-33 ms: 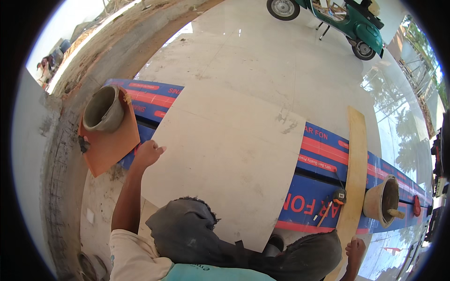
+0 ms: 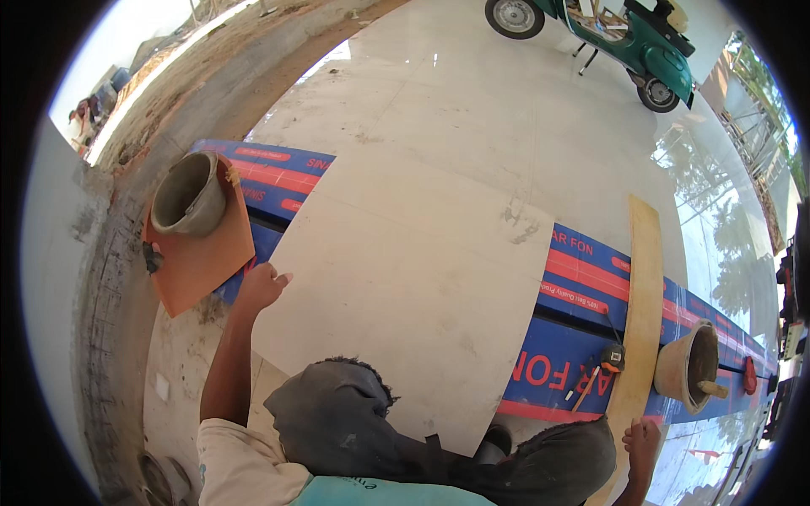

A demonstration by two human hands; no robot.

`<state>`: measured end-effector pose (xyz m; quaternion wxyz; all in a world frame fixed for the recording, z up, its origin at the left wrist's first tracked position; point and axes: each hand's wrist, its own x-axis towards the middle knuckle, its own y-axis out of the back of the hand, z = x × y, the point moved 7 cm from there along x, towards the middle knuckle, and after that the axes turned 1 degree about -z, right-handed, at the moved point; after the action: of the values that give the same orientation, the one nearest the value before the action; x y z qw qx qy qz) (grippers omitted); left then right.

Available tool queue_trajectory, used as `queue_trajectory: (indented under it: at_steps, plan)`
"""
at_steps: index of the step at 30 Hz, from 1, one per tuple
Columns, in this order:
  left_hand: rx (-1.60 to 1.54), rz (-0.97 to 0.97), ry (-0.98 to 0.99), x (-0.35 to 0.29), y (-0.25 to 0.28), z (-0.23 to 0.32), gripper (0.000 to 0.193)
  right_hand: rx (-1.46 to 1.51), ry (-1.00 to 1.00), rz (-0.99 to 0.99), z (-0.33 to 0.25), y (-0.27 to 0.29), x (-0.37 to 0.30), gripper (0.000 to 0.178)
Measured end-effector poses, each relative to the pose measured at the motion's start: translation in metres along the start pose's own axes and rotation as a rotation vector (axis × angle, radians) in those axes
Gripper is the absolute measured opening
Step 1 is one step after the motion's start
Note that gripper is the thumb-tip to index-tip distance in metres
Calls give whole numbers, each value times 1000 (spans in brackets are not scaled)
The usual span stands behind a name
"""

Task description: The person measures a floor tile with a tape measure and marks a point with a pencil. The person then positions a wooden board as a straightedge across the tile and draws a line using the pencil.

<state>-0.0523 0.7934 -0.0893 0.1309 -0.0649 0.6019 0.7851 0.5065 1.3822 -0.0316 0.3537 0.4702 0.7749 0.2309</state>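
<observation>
A large pale beige tile [image 2: 405, 278] lies flat before my knees, across blue and red printed cardboard [image 2: 274, 177]. At its left edge is my left hand [image 2: 261, 288], fingers curled in and thumb sticking out toward the tile; whether it grips anything is hidden. My right hand [image 2: 642, 440] is low on the right, beside the near end of a long wooden plank [image 2: 644, 287]. Its fingers are curled too, and anything inside them cannot be made out. Left of the plank, a tape measure [image 2: 612, 358] and a thin pencil-like stick [image 2: 586, 390] rest on the cardboard.
A grey bucket [image 2: 190, 194] stands on an orange board [image 2: 202, 270] at the left. Right of the plank, another bucket [image 2: 688, 363] holds a handled tool. A green scooter [image 2: 650, 55] is parked at the far right. A wall [image 2: 67, 320] runs along the left.
My left hand has shifted slightly down and left along the tile's edge. My right hand has risen a little. The view has moved very slightly; the tile and buckets look unmoved.
</observation>
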Motion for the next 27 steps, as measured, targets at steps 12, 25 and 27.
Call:
queue_trajectory:
  at_steps: [12, 25, 27]
  plan:
    - [32, 271, 444, -30, -49, -157, 55, -726, -129, -1423, -92, -257, -7, 63]
    - [-344, -5, 444, -51, -79, -183, 62, 47, -694, -815, 5, -287, -85, 67]
    - [-446, -23, 470, -84, -95, -194, 63, 61, -532, -580, 25, -282, -81, 69]
